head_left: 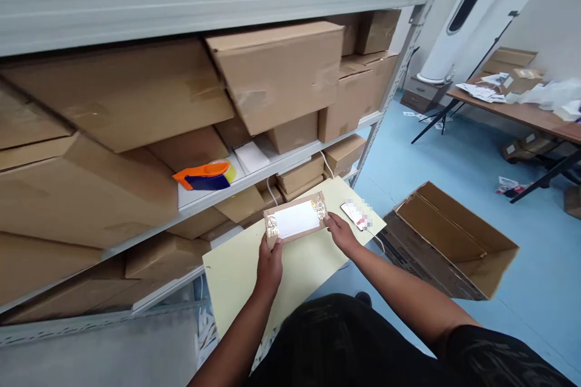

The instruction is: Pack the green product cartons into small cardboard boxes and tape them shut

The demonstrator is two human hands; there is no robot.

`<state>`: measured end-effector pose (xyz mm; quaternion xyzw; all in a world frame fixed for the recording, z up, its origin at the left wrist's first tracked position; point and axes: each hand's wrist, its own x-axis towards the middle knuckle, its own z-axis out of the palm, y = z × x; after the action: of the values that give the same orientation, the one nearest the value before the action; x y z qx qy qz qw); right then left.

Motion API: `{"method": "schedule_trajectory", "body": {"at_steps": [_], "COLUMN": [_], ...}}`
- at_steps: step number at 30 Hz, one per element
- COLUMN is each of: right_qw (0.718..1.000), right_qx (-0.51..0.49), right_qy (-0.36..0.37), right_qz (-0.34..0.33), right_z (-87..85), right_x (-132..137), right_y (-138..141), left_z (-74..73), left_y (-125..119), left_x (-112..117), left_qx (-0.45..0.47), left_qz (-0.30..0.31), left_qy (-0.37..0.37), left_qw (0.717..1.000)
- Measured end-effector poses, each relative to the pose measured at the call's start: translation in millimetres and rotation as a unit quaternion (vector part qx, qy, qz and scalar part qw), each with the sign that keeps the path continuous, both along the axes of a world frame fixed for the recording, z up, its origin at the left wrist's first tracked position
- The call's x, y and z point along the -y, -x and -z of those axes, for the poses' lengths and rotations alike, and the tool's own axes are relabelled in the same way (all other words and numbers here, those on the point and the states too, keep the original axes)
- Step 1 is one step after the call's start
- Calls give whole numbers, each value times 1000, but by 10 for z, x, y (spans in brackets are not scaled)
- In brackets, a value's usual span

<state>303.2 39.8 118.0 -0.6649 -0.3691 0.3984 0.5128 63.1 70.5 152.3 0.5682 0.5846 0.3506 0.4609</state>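
Observation:
Both hands hold a small flat brown packet (296,220) with a white window panel and gold patterned ends, just above a pale yellow board (254,278) that serves as a work surface. My left hand (269,265) grips the packet's near left corner, fingers closed on it. My right hand (341,233) pinches the right end. A small white card or device (356,214) lies on the board to the right of the packet.
Grey metal shelving (218,3) packed with cardboard boxes fills the left and top. An orange and blue tape dispenser (206,176) sits on the middle shelf. An open cardboard box (454,242) lies on the blue floor at right. A wooden table (521,112) with papers stands far right.

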Motion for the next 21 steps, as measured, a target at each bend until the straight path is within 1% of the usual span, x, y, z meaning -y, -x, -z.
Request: {"method": "schedule_trajectory", "body": {"at_steps": [2, 5, 8, 11, 14, 17, 21], "right_qw": [1000, 998, 998, 997, 994, 985, 961], "right_qx": [0, 10, 7, 1, 4, 11, 30], "right_qy": [-21, -52, -65, -55, -52, -54, -36], "right_qz": [-15, -15, 7, 49, 99, 164, 272], "right_z": [-90, -209, -295, -332, -311, -252, -208], "right_x": [15, 60, 138, 243, 360, 493, 734], "right_y": [-339, -941, -1579, -2162, -2651, -3064, -3547], "left_z": [-97, -219, -318, -385, -415, -403, -335], "left_y": [-349, -946, -1582, -2193, -2765, -3332, -4134], "left_x": [15, 26, 0, -74, -197, -361, -591], "left_qx": [-7, 4, 23, 29, 33, 22, 26], "left_qz": [-9, 6, 25, 50, 98, 158, 270], "left_qy": [-20, -45, -40, -31, -37, -33, -53], "left_qw": [1000, 999, 999, 998, 994, 987, 961]}}
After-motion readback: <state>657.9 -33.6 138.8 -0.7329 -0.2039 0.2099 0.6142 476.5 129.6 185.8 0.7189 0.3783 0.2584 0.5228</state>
